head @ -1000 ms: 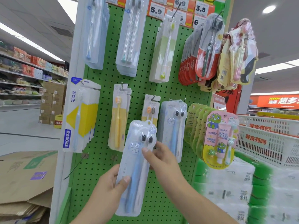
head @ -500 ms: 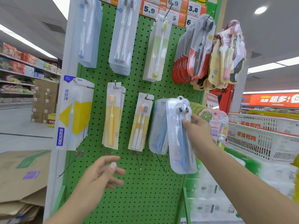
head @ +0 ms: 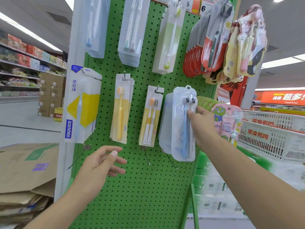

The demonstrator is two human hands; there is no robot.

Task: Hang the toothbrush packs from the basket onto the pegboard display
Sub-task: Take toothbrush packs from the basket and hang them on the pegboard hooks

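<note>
Right hand: the right hand [head: 202, 123] reaches up at right of centre and pinches the blue toothbrush pack [head: 183, 126] by its right edge, thumb on the front, other fingers curled behind.
Blue toothbrush pack: upright at centre right of the frame, clear with a blue brush inside, held in front of a stack of like packs [head: 165, 123] hanging on the board; whether its top hole is on a hook cannot be told.
Left hand: the left hand [head: 102, 162] hovers at lower centre left in front of the board, fingers loosely spread, holding nothing and touching nothing.
Pegboard: the green pegboard [head: 140, 187] fills the middle of the frame, bare in its lower half apart from three bare hooks [head: 146, 156].
Other packs: a yellow toothbrush pack [head: 121, 109] and a white twin pack [head: 150, 116] hang left of the held pack; red packs [head: 212, 43] hang at upper right.
Basket: a white basket [head: 272, 136] stands at the right edge.
Cardboard: flattened cardboard [head: 24, 171] lies at lower left.
</note>
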